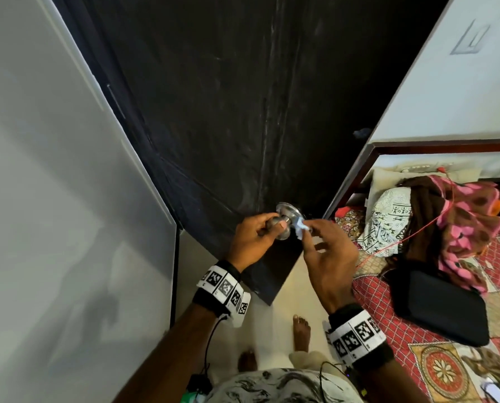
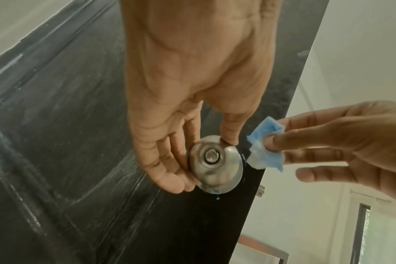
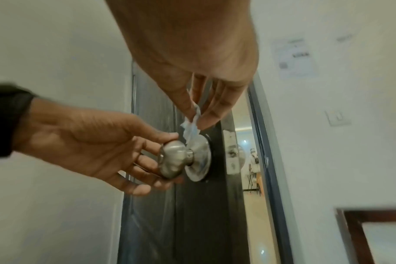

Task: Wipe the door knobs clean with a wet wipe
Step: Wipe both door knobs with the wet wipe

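Note:
A round brushed-steel door knob (image 1: 282, 225) (image 2: 211, 165) (image 3: 172, 159) sticks out of a dark door (image 1: 228, 112) near its free edge, with a round steel backplate (image 3: 200, 159) behind it. My left hand (image 1: 253, 238) (image 2: 176, 135) (image 3: 97, 148) holds the knob, thumb on top and fingers curled round its far side. My right hand (image 1: 318, 254) (image 2: 328, 142) (image 3: 199, 100) pinches a small crumpled blue-white wet wipe (image 1: 301, 226) (image 2: 263, 148) (image 3: 192, 128) between thumb and forefinger. The wipe touches the backplate just beside the knob's neck.
The door stands ajar; its latch plate (image 3: 232, 153) faces a gap into a lit room. A white wall (image 1: 54, 199) is on the left. A bed (image 1: 446, 315) with a patterned red cover, clothes and a black pouch (image 1: 438, 309) lies close on the right. My bare feet (image 1: 301, 333) stand below.

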A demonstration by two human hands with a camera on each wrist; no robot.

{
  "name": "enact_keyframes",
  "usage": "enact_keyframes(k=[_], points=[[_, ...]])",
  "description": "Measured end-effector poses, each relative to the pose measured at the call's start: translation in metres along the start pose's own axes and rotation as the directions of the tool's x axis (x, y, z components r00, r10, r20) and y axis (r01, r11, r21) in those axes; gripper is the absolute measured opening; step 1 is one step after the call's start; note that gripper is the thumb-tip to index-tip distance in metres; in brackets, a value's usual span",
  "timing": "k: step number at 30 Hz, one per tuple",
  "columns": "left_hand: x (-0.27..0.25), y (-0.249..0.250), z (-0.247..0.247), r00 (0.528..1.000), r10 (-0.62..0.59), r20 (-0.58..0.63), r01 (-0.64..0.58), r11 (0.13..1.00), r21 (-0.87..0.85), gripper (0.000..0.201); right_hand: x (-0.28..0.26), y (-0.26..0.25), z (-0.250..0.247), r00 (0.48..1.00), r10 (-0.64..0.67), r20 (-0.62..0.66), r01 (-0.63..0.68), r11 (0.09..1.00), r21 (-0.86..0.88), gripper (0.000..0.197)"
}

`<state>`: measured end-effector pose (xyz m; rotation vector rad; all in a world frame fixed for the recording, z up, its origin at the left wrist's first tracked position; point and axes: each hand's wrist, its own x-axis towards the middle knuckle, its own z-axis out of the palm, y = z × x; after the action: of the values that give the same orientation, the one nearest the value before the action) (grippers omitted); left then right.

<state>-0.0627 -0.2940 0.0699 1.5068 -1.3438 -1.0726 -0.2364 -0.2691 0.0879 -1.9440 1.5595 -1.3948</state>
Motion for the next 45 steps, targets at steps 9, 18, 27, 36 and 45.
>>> enact_keyframes(k=[9,18,27,36,45], points=[[0.001,-0.007,0.003,0.999,0.023,-0.029,-0.024,0.998,-0.054,0.028,0.036,-0.004,-0.008,0.887,-0.388,0.251,0.459,0.801,-0.385,0.021],[0.007,-0.014,0.006,0.999,0.038,-0.023,-0.040,0.994,-0.106,0.027,0.067,-0.019,0.005,0.683,-0.295,0.668,0.697,0.536,-0.476,0.045],[0.009,-0.015,0.007,0.999,0.042,-0.032,-0.045,0.995,-0.091,0.028,0.064,-0.010,0.013,0.659,-0.199,0.726,0.714,0.470,-0.519,0.056],[0.010,-0.015,0.012,0.996,0.072,-0.055,-0.076,0.994,-0.078,0.023,0.039,0.028,0.009,0.750,-0.164,0.641,0.597,0.585,-0.549,0.034],[0.012,-0.015,0.010,0.995,0.081,-0.054,-0.084,0.995,-0.057,0.021,-0.002,0.048,0.002,0.924,-0.149,0.353,0.299,0.856,-0.421,0.024]])
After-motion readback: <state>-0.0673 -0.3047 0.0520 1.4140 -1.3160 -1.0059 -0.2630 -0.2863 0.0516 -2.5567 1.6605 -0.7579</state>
